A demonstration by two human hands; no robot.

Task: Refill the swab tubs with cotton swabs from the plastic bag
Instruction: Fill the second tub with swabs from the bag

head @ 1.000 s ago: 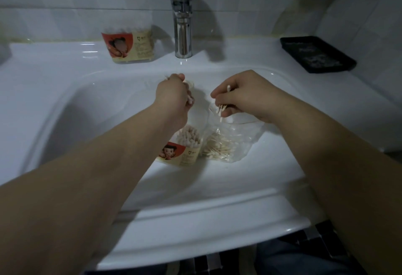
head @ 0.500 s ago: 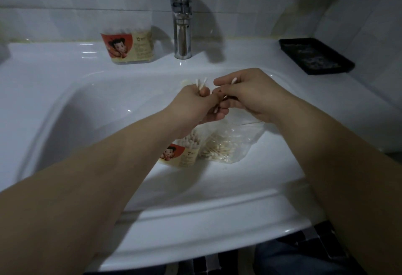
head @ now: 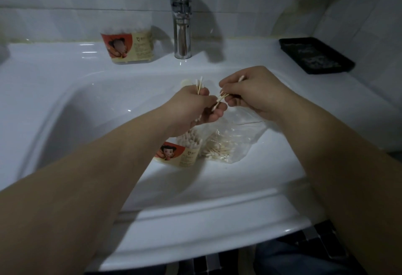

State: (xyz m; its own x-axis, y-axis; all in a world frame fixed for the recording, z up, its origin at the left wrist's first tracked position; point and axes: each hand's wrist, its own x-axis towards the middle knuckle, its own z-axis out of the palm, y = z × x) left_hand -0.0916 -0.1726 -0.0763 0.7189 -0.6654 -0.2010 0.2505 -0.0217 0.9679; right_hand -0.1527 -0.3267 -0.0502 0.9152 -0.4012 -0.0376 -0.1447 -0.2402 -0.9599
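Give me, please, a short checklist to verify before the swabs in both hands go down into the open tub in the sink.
1. Left hand grips the left bunch of swabs firmly: ok.
2. Right hand pinches the right bunch of swabs: ok.
3. The two bunches point the same way: not ok; the left bunch points up, the right bunch lies across.
4. Open tub sits in the sink basin below the left hand, mouth uncovered: ok.
5. Room left in the open tub for more swabs: cannot tell.
6. Plastic bag beside the tub has swabs in it to take: ok.
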